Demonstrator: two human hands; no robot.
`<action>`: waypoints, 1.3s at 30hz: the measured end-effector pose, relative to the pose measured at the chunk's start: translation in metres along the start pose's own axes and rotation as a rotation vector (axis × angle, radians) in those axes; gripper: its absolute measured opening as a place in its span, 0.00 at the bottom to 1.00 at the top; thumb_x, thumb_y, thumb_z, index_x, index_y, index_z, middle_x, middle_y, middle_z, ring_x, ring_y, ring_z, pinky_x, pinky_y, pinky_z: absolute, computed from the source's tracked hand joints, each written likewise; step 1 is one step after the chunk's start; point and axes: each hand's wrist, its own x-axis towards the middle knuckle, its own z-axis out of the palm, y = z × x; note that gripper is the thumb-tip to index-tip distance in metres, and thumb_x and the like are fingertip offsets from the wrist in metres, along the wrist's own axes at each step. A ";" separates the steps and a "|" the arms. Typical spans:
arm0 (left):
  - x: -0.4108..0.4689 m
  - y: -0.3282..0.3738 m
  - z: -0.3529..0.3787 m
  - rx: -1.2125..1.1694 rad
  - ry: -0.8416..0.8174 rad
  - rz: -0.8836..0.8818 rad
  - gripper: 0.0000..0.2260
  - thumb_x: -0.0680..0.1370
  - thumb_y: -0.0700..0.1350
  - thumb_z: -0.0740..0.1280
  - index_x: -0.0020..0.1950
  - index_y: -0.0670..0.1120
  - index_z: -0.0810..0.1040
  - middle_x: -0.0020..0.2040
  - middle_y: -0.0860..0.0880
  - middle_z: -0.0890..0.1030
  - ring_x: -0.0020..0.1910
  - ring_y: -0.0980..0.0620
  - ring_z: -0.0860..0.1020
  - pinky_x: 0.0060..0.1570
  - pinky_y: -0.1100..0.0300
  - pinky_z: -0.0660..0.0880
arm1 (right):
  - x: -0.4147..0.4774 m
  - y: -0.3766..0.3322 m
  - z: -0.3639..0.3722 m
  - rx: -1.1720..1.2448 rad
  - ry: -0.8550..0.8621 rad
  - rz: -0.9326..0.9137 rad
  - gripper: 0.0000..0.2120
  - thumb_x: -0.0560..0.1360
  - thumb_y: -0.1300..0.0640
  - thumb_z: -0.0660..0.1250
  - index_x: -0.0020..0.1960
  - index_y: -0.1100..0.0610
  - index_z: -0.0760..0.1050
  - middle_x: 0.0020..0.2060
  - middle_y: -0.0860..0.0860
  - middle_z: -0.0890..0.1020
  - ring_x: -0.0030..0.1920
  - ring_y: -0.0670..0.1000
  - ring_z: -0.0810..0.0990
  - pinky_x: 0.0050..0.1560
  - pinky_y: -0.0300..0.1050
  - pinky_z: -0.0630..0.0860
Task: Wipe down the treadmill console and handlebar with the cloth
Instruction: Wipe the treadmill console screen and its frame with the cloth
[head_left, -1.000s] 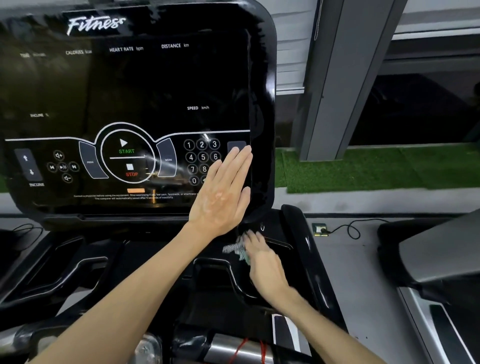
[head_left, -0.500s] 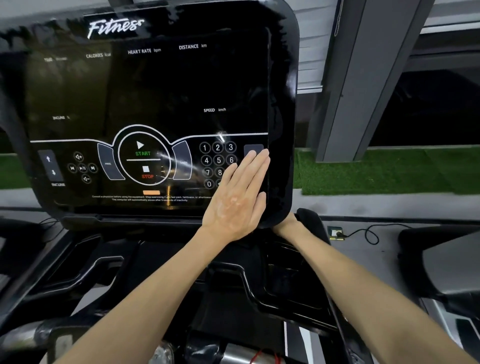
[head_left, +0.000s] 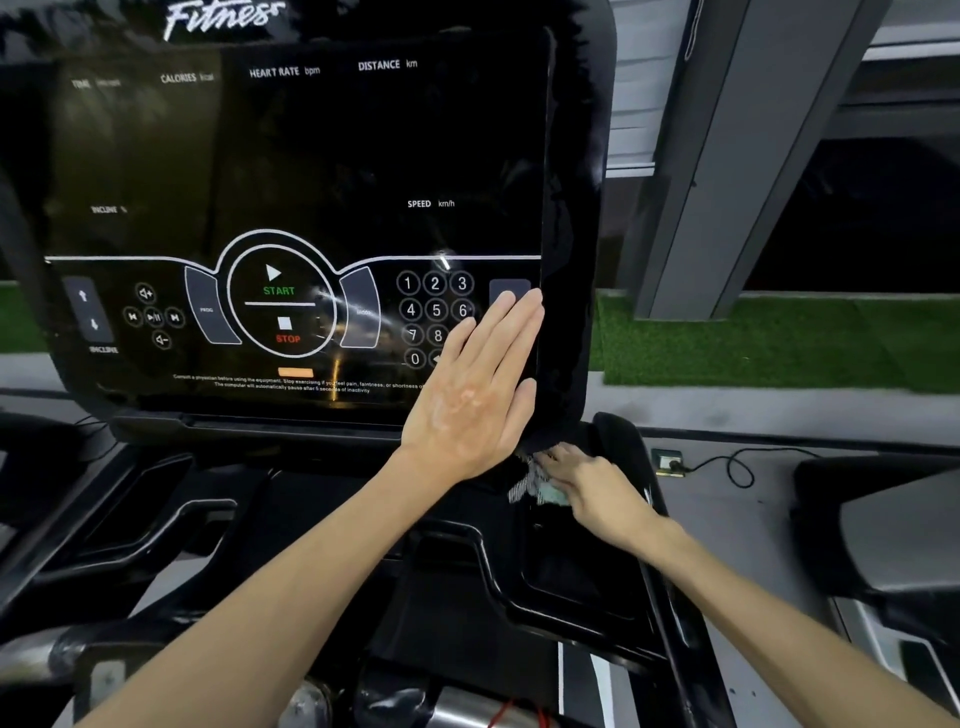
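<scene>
While braced flat on the glossy black treadmill console (head_left: 311, 156), at the right end of its number keypad: left hand (head_left: 470, 400), fingers straight and together, grasping nothing. Just below and to the right of that hand, under the console's lower right corner: right hand (head_left: 597, 488), fingers bunched over a small grey-and-pale-green cloth (head_left: 524, 486). Apparently gripping it, though the exact hold is blurred. Cloth pressed beneath the right fingertips onto the black moulded tray below the console, just inside the curved black handlebar (head_left: 621, 434) on the far side of the right hand.

Handling, as judged:
- Light, soft and limp, with no shape of its own.
- Best gathered into a pad under the palm rather than pinched by one corner, loose ends tucked in against dragging.
- Likely to slide easily over the glossy plastic, hence a need for steady downward pressure.
- Safer to steady the console at its bezel than over the printed keys.

Compared with half a second earlier:
- Right hand no longer hidden behind the console corner, but drawn back into view with the cloth showing beneath it.
- Left hand unchanged in place and posture.
</scene>
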 end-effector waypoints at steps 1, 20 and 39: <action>0.000 0.000 0.000 -0.003 -0.001 0.000 0.27 0.80 0.45 0.59 0.77 0.39 0.57 0.79 0.45 0.58 0.78 0.47 0.55 0.75 0.50 0.55 | 0.011 0.004 0.000 -0.007 0.011 0.039 0.21 0.77 0.64 0.60 0.69 0.54 0.71 0.65 0.55 0.74 0.64 0.58 0.74 0.57 0.53 0.75; 0.000 0.000 0.001 -0.006 0.000 -0.007 0.27 0.80 0.44 0.58 0.78 0.39 0.56 0.79 0.45 0.57 0.78 0.48 0.55 0.75 0.51 0.54 | -0.025 0.009 -0.013 -0.150 -0.170 0.065 0.24 0.81 0.57 0.57 0.77 0.49 0.60 0.77 0.49 0.60 0.73 0.54 0.66 0.67 0.54 0.69; -0.002 -0.003 0.001 -0.032 -0.013 0.008 0.27 0.79 0.44 0.58 0.78 0.39 0.56 0.79 0.45 0.57 0.78 0.48 0.55 0.76 0.50 0.55 | 0.053 0.024 -0.031 -0.284 -0.124 0.181 0.13 0.79 0.56 0.60 0.60 0.57 0.77 0.53 0.62 0.81 0.55 0.64 0.78 0.52 0.52 0.73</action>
